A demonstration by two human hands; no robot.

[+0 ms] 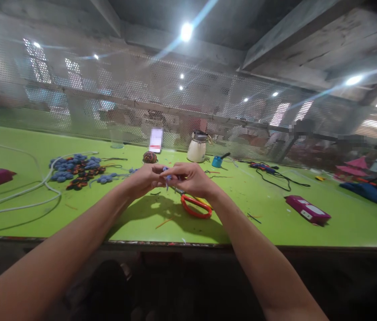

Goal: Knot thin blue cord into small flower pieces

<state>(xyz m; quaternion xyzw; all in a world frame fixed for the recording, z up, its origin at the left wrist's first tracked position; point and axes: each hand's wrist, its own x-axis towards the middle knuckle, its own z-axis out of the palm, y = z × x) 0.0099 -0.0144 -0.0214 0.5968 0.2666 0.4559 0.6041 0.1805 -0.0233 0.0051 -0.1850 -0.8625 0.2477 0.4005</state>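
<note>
My left hand (144, 179) and my right hand (193, 179) meet above the middle of the green table (84, 223). Between their closed fingertips is a small piece of blue-violet yarn work (167, 175), with a strand hanging below. The fingers cover most of it, and I cannot tell whether a hook is in the right hand. Scissors with red-orange handles (196, 207) lie just under my right hand, and their blades are partly hidden. To the left lies a pile of blue crocheted flowers (68, 167), with black-and-orange ones (79, 180) among them.
A multicoloured yarn ball (150, 157), a phone (155, 140) and a cream jug (197, 147) stand beyond my hands. Right of them are a blue pot (217, 161) and a maroon box (308, 209). A white cable (46, 182) loops at left. Perforated metal sheeting (161, 89) closes the back.
</note>
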